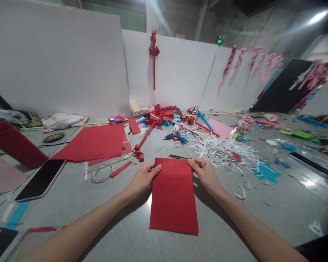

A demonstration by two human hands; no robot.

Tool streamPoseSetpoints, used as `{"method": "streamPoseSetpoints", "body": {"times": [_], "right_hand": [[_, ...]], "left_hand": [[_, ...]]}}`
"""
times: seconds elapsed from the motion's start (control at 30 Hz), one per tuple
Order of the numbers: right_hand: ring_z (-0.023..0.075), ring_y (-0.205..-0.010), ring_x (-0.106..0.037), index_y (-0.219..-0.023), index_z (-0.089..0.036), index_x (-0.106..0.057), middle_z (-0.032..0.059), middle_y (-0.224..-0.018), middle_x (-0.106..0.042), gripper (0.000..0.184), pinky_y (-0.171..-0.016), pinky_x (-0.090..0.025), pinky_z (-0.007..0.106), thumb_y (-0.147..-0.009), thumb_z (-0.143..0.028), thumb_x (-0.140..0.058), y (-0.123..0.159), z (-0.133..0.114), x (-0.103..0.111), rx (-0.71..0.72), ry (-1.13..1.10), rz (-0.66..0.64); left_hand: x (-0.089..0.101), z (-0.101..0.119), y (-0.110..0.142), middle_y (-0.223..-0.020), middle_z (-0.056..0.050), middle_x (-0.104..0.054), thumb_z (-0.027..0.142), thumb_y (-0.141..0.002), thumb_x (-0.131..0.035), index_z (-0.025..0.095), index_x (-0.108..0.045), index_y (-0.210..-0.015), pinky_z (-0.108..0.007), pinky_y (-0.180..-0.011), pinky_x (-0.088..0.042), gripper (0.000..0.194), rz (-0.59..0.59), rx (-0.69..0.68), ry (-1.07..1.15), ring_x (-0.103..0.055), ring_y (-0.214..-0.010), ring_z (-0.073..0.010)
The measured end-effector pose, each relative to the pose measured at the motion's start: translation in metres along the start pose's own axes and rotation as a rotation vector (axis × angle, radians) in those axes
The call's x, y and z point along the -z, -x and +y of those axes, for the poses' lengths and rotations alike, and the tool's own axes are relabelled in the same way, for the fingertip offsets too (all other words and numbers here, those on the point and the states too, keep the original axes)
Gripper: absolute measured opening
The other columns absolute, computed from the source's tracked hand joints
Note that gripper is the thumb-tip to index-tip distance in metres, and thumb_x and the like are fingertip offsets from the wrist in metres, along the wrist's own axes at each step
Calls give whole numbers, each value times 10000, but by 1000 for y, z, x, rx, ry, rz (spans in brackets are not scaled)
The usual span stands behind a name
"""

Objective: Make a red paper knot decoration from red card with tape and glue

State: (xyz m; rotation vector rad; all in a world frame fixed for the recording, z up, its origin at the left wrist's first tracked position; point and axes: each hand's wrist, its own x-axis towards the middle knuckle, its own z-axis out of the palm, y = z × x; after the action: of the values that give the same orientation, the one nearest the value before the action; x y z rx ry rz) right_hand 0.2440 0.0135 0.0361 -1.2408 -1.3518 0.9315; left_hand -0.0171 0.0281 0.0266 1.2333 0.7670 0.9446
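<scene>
A red paper sheet (173, 198) lies lengthwise on the grey table in front of me. My left hand (143, 178) pinches its far left corner, thumb on top. At the far right corner my right hand (206, 174) pinches the sheet the same way. Both hands are closed on the paper's far edge. Just beyond that edge lies a dark blade or scissors (178, 157), partly hidden by the sheet.
Larger red sheets (94, 142) lie at the left, with a tape roll (101, 172), a phone (41, 180) and a red cylinder (12, 143). White paper shreds (221, 149), a blue glue gun (175, 137) and coloured scraps fill the back and right. White boards stand behind.
</scene>
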Motion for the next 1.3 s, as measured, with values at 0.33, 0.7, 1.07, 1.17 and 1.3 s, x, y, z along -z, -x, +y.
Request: {"method": "streamPoseSetpoints", "body": {"times": [0.33,0.7,1.07,1.17,1.3], "right_hand": [[139,-548,-483,-598,-194,-583,-9,-557,-537,460,-556,-373,271,-888,-532,-697,-1,-4,7,86,74,186],[154,-527,-584,-730,-188,-667,30,-605,-664,447,-513,-405,265,-902,-600,-654,3,6,-7,-108,202,-347],[341,-1218,-527,-1247,-182,-660,167,-1290,-650,317,-1035,-419,496,-966,-307,-581,-19,31,19,444,943,42],[395,-1252,-486,-1219,-184,-684,185,-1361,-617,302,-1002,-401,538,-957,-307,-594,-27,47,29,374,1127,82],[368,-1177,-528,-1078,-198,-709,162,-1296,-654,196,-920,-402,488,-951,-263,-574,-30,54,33,312,1162,80]], "left_hand": [[-4,-5,2,-921,-111,-780,509,-808,-790,133,-761,-991,-294,-701,-499,419,-30,37,-60,-705,-817,-225],[18,1,-6,-1000,-139,-783,442,-863,-717,145,-721,-1086,-360,-783,-550,371,362,-96,-201,-729,-928,-284],[10,-9,7,-1519,-121,-546,246,-1032,-444,211,-543,-1459,-474,-1207,-358,440,-114,-507,-1207,-466,-1427,-273],[5,-15,12,-1565,-120,-503,321,-1056,-411,208,-554,-1462,-467,-1220,-349,445,-299,-444,-1247,-442,-1463,-276],[10,-26,9,-1620,-107,-426,338,-1062,-387,214,-524,-1498,-465,-1248,-297,473,-271,-413,-1279,-391,-1503,-266]]}}
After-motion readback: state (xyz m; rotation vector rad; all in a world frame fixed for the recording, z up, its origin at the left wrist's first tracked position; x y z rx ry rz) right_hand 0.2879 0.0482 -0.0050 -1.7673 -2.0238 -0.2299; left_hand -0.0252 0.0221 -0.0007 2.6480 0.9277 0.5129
